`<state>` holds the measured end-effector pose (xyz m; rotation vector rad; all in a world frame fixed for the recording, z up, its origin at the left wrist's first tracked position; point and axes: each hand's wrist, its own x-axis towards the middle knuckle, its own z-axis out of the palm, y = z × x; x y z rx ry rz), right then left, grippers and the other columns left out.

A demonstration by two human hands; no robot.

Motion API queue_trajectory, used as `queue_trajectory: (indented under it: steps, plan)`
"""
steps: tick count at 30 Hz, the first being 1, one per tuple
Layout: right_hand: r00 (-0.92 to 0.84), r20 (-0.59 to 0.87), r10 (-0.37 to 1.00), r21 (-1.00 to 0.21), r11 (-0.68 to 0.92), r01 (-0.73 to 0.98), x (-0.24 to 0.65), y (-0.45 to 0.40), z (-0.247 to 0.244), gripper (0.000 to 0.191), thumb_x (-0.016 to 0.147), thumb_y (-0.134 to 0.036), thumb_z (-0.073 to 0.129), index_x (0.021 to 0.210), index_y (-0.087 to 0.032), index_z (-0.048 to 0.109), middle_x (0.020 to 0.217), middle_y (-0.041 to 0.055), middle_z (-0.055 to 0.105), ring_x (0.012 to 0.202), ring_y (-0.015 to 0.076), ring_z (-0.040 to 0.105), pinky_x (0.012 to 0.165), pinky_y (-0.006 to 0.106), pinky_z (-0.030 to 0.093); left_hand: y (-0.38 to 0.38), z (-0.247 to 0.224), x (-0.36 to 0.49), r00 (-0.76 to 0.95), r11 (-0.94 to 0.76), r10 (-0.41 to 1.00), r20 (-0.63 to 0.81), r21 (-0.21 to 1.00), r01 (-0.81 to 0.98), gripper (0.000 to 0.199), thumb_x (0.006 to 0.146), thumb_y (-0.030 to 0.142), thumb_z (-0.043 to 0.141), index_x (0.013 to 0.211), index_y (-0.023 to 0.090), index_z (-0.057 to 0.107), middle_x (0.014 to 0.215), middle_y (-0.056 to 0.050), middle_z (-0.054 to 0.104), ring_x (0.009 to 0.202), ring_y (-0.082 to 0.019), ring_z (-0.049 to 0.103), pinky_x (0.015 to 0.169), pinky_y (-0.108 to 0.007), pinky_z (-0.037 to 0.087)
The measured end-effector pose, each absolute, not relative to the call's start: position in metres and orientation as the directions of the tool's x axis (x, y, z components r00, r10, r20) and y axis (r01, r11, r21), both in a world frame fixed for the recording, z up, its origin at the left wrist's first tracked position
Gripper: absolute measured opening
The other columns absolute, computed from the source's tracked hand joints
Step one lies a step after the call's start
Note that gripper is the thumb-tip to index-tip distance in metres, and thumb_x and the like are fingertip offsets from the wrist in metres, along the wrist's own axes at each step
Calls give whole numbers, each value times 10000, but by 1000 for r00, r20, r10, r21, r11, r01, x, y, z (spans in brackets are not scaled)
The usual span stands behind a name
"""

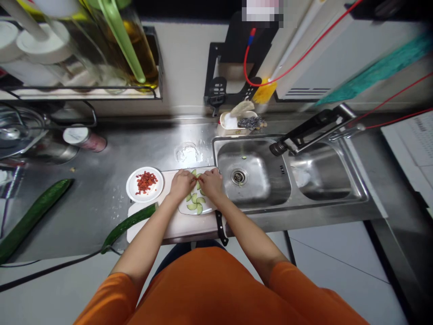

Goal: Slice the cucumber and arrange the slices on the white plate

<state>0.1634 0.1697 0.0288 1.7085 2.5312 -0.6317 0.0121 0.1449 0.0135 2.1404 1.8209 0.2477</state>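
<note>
My left hand and my right hand meet over a white plate. Their fingertips are pinched together around a small red piece, partly hidden by the fingers. Pale green cucumber slices with dark rims lie on the plate in curved pairs, some of them covered by my hands. Under the plate is a light cutting board. A round white dish of small red pieces stands at the board's upper left corner. A cut cucumber lies across the board's left edge.
A black-handled knife rests at the board's right, its handle over the counter's front edge. A whole cucumber lies far left. To the right are the sink, a scrubber holder and a black arm-like fixture. Bottles fill a rack.
</note>
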Motion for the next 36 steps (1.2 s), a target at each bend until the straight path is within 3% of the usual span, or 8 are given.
queue_trajectory:
  steps: [14,17,23,36]
  plan:
    - [-364,-162,917,-336,295,894,171,164,44,251,920,-337,488,875,-250,719,958,69,661,1019,254,386,691,338,250,126,34,-8,47,-61,998,42,444,894,190,813,271,553,884,186,708,884,-81,677,863,-230,547,822,-351,429]
    - [-344,-128,930,-367,278,888,176,155,49,240,909,-324,508,856,-245,728,926,73,666,1006,253,401,676,338,239,104,40,-33,-124,82,990,70,432,898,220,822,260,509,861,188,713,861,-75,687,862,-226,569,850,-343,427]
    - [-350,-110,930,-399,282,873,180,127,52,205,885,-277,540,815,-257,732,908,50,674,985,238,411,657,329,218,66,39,-85,-581,566,814,-21,255,784,266,754,330,553,877,168,725,824,-104,686,792,-244,594,813,-349,440]
    - [-395,-76,915,-413,332,848,172,108,53,164,879,-282,579,808,-253,725,867,45,672,958,226,408,636,324,187,86,30,-72,-661,689,725,-195,195,698,329,752,396,518,880,188,738,907,-122,692,891,-269,594,765,-336,442]
